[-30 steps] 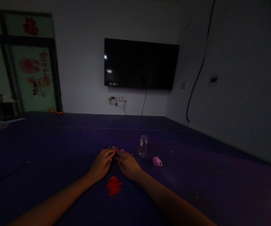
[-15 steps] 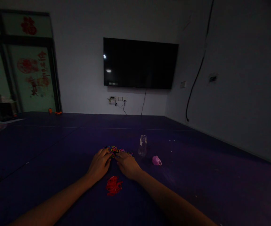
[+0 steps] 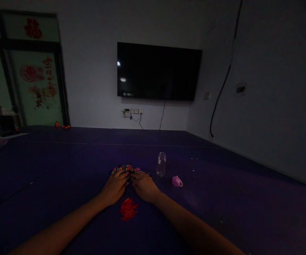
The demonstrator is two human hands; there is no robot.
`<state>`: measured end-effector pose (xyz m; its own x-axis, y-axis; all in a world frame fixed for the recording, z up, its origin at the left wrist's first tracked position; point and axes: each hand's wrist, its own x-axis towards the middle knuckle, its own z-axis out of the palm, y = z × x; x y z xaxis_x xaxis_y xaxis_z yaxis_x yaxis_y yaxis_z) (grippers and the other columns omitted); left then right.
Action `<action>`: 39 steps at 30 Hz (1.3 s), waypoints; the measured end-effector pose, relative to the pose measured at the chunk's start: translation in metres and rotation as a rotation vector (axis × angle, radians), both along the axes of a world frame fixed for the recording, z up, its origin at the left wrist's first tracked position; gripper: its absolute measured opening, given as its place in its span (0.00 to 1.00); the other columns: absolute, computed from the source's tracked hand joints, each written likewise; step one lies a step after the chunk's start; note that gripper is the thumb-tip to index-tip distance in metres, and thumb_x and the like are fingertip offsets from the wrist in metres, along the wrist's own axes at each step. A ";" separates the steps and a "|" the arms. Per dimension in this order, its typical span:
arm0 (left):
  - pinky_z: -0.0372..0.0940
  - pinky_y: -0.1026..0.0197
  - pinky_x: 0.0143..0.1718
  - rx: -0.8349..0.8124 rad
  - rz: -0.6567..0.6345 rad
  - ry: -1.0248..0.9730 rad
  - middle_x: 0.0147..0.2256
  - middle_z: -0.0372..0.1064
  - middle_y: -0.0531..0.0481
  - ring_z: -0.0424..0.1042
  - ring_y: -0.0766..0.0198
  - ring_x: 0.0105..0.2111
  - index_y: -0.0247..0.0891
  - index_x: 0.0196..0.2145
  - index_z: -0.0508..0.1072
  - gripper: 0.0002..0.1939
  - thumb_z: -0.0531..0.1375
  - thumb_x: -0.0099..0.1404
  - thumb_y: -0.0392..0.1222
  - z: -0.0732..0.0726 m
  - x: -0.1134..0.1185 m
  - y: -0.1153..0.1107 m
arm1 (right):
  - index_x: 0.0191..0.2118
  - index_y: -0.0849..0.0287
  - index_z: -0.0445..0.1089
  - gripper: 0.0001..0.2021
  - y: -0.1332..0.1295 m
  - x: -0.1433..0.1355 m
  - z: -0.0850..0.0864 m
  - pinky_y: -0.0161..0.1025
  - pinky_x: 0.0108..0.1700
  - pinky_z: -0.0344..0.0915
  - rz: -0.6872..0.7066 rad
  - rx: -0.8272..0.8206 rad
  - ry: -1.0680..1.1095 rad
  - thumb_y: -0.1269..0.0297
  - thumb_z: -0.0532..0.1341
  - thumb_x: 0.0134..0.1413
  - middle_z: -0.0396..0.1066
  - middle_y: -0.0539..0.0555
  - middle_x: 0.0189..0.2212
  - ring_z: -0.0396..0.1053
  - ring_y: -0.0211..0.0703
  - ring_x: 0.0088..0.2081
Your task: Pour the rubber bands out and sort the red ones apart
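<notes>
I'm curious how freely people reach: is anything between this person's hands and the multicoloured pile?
Nothing visible stands in the way: the left hand and right hand both reach the multicoloured pile. The red pile lies nearer the camera, the clear jar to the right.

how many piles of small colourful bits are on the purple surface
2. The red pile is nearer the person; the mixed-colour pile is farther away, at the left hand and right hand, which partly hide it.

a red "福" (image 3: 32,28) marks the upper panel (image 3: 49,29); characters (image 3: 48,61) on the door (image 3: 22,111) below are blurred.
</notes>
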<state>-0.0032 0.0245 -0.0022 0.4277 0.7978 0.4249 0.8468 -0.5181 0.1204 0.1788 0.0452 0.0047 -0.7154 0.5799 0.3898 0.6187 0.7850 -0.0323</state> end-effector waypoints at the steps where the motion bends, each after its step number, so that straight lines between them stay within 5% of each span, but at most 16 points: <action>1: 0.54 0.44 0.56 0.007 -0.001 -0.008 0.53 0.67 0.45 0.57 0.52 0.57 0.39 0.51 0.70 0.17 0.51 0.66 0.38 -0.001 0.000 0.000 | 0.45 0.63 0.69 0.13 0.000 0.000 0.000 0.45 0.54 0.58 0.003 -0.001 0.001 0.72 0.52 0.58 0.69 0.60 0.47 0.62 0.48 0.52; 13: 0.56 0.45 0.56 0.150 -0.084 -0.046 0.50 0.69 0.43 0.62 0.55 0.54 0.36 0.50 0.69 0.17 0.49 0.66 0.36 0.003 0.001 -0.004 | 0.52 0.61 0.66 0.17 0.001 0.001 -0.006 0.46 0.57 0.55 0.006 0.015 0.055 0.70 0.53 0.57 0.62 0.59 0.56 0.60 0.49 0.55; 22: 0.59 0.47 0.54 0.217 -0.082 -0.095 0.47 0.71 0.45 0.66 0.57 0.50 0.38 0.49 0.70 0.17 0.48 0.67 0.37 0.002 0.001 -0.003 | 0.53 0.62 0.64 0.18 -0.001 -0.001 0.001 0.44 0.55 0.58 0.051 0.014 0.061 0.71 0.51 0.57 0.67 0.60 0.50 0.62 0.46 0.54; 30: 0.63 0.50 0.50 0.169 0.102 -0.174 0.47 0.71 0.43 0.67 0.55 0.48 0.37 0.47 0.72 0.17 0.46 0.68 0.39 0.004 -0.004 -0.002 | 0.28 0.58 0.70 0.07 -0.017 0.001 0.006 0.37 0.38 0.63 0.115 0.080 0.157 0.71 0.54 0.47 0.73 0.54 0.28 0.69 0.43 0.33; 39: 0.59 0.49 0.54 0.164 0.092 -0.134 0.46 0.72 0.45 0.67 0.56 0.49 0.38 0.47 0.72 0.18 0.46 0.68 0.39 0.003 -0.005 0.000 | 0.25 0.58 0.67 0.10 -0.030 -0.007 0.004 0.32 0.32 0.61 0.214 -0.222 0.401 0.73 0.49 0.46 0.71 0.50 0.23 0.68 0.37 0.26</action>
